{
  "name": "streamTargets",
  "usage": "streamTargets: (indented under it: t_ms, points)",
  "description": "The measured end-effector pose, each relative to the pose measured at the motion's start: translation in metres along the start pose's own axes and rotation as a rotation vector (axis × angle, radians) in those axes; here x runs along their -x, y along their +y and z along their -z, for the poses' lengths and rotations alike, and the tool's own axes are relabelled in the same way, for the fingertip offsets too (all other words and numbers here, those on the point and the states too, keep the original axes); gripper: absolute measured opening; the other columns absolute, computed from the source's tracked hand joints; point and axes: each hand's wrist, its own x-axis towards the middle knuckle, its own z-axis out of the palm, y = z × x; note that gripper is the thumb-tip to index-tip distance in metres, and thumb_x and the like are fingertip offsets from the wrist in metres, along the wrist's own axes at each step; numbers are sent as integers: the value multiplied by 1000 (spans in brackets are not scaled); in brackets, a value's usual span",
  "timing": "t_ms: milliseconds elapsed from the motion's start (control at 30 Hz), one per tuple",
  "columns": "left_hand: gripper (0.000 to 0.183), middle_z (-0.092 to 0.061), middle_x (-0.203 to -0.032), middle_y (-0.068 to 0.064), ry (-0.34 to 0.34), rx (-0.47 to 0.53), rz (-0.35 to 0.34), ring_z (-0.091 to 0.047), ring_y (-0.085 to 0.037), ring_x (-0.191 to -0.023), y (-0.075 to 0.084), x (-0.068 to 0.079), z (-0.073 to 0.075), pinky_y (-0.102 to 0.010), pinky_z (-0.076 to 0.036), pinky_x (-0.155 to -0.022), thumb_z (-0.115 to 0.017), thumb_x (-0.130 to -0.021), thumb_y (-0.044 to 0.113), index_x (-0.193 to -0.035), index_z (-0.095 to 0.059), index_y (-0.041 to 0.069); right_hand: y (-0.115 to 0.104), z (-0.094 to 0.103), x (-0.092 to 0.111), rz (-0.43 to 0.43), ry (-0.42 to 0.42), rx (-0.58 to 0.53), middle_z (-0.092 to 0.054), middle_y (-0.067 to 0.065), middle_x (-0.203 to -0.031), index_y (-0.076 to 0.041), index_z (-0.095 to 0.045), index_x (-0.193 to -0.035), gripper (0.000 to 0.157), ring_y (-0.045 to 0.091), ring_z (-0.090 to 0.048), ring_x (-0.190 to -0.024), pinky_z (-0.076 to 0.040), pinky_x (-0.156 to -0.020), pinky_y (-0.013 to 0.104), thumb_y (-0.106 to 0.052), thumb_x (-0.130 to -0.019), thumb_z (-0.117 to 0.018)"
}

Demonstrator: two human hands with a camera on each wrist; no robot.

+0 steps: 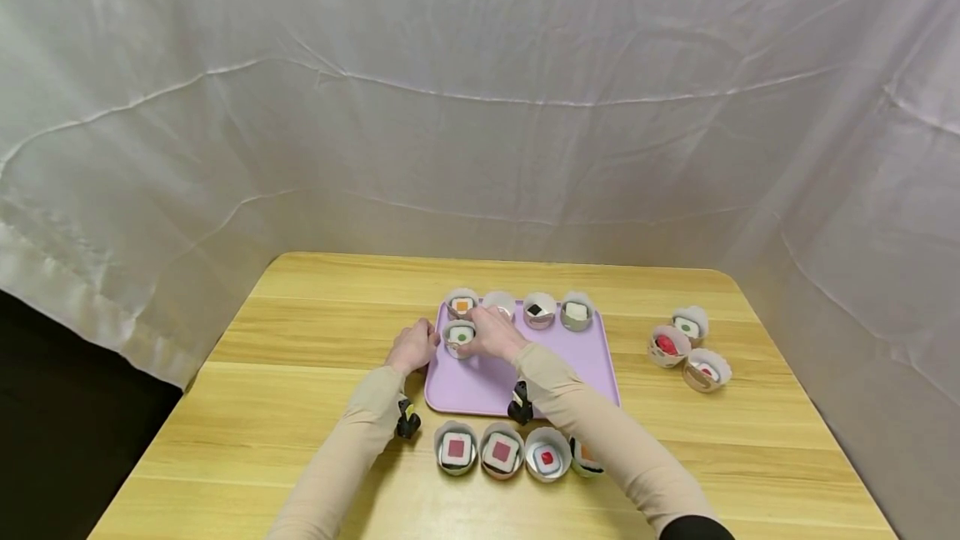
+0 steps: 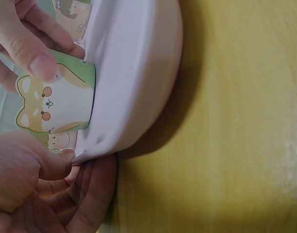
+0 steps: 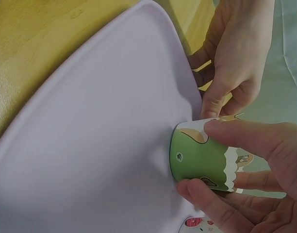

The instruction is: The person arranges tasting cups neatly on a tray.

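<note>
Four cups (image 1: 501, 427) stand before the tray (image 1: 468, 386), three cups (image 1: 666, 362) rightward.

- With the head view, we look forward and down from high behind the lilac tray's (image 1: 465, 390) near edge, farthest off, the wood-grain table (image 1: 322, 357) around it.
- With the left wrist view, we face the tray's near-left corner, low, close and turned sideways.
- With the right wrist view, also close and sideways, we look across the tray toward its left edge.
- Both wrist views share the green dog-face paper cup (image 2: 71, 109) by the tray's left edge.

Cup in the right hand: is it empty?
Not empty: in the head view, a white piece with a green centre sits inside the cup.
</note>
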Motion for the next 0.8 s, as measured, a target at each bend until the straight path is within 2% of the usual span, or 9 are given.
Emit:
streamTargets:
  t_ms: [200,433,800]
  points:
    - [13,-63,-84,-13,8,-8,-13,-63,-25,-76,0,0,0,-32,-50,-63,-52,-101,17,-96,-56,6,0,-1,1,10,7,0,-74,10,-95,-3,-70,-105,41,17,-63,-78,-51,-73,29,-18,-71,-89]
    - [14,-64,-86,-13,-1,2,26,-63,-26,-79,0,-2,-2,-32,-49,-65,-51,-104,20,-100,-56,7,2,-1,3,26,22,0,-73,10,-95,-3,-69,-108,45,18,-63,-78,-51,-73,30,-18,-70,-90]
    - [15,-64,-87,-13,0,-13,25,-63,-26,-80,1,-1,-2,-32,-50,-66,-51,-104,21,-101,-56,7,0,2,6,3,-5,-28,-73,10,-104,-4,-67,-117,52,22,-64,-88,-53,-83,37,-20,-72,-89]
